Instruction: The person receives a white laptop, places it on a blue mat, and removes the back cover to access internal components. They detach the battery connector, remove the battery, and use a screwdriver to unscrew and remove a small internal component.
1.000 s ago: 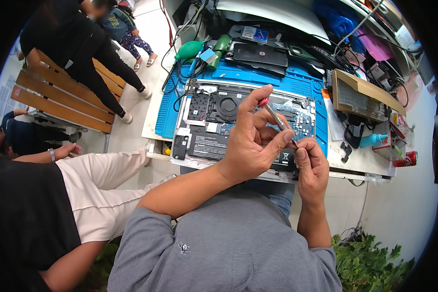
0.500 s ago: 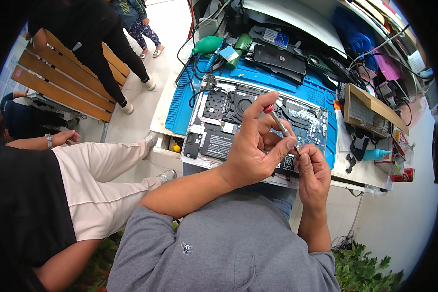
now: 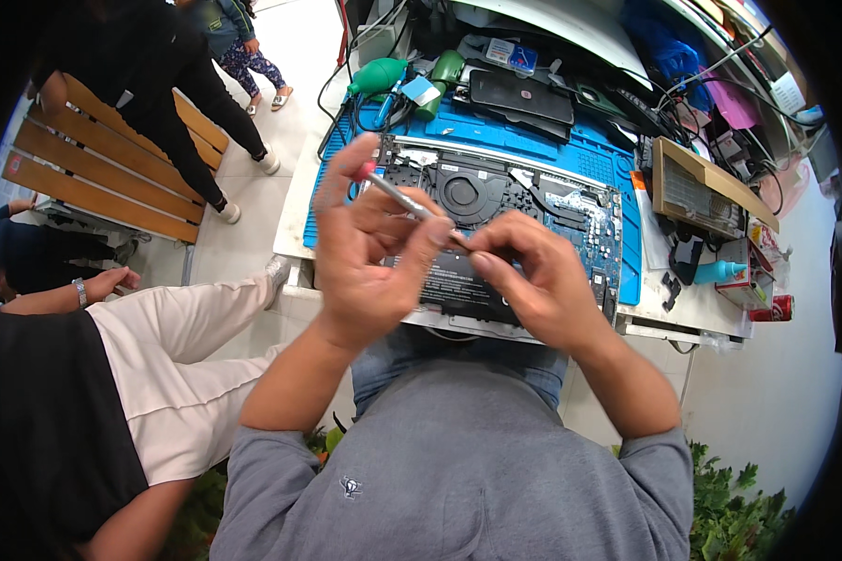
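Observation:
My left hand [image 3: 374,248] grips a slim precision screwdriver [image 3: 398,195] with a silver shaft and a pink-red cap. The cap end points up and left, against the raised index finger. My right hand [image 3: 538,280] is closed in a pinch at the screwdriver's tip. Whatever sits between those fingertips is too small to make out. Beneath both hands lies an opened laptop [image 3: 571,224], its insides showing: a round fan [image 3: 461,190], a blue circuit board and a black battery [image 3: 454,292]. My hands cover part of the battery and the laptop's left side.
The laptop rests on a blue repair mat [image 3: 631,266]. Behind it are a green air blower [image 3: 376,75], a green bottle [image 3: 442,84] and a black phone-like slab [image 3: 519,98]. An open cardboard box [image 3: 711,187] and a blue bottle [image 3: 718,272] stand right. Another person [image 3: 159,374] sits at left.
Both hands, with the screwdriver, have moved left across the laptop. More of the circuit board shows at right. The whole view has shifted slightly.

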Tool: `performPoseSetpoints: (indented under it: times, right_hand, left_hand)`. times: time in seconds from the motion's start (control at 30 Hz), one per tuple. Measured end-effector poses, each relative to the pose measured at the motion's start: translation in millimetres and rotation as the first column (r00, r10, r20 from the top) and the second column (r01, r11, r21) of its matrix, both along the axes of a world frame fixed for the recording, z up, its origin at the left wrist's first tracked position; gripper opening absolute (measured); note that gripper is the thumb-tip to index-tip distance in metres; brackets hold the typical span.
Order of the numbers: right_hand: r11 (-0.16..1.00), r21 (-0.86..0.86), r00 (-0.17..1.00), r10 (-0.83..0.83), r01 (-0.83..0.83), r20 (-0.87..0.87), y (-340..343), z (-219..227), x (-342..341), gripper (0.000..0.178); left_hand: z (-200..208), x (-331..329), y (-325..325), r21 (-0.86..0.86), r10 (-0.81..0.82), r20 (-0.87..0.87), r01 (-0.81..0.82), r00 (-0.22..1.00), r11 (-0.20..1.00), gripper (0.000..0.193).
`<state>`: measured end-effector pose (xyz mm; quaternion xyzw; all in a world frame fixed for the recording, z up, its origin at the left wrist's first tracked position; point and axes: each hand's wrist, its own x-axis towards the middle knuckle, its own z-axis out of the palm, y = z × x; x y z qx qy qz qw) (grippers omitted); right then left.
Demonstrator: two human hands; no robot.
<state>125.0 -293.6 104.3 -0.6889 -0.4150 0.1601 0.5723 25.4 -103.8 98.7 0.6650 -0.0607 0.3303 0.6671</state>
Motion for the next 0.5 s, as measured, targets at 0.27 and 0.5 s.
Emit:
performPoseSetpoints:
  times: [0.27, 0.5]
  right_hand:
    - [0.951, -0.186, 0.949, 0.277, -0.248, 0.151, 83.6, 21.5, 38.1, 0.011]
    - [0.901, -0.345, 0.889, 0.366, -0.264, 0.275, 90.0, -0.1, 39.9, 0.013]
  left_hand:
    - [7.1, -11.2, 58.6, 0.201, 0.151, -0.033, -0.141, 0.988, 0.969, 0.081]
    - [-29.6, -15.5, 55.4, 0.221, 0.154, -0.113, -0.126, 0.982, 0.967, 0.077]
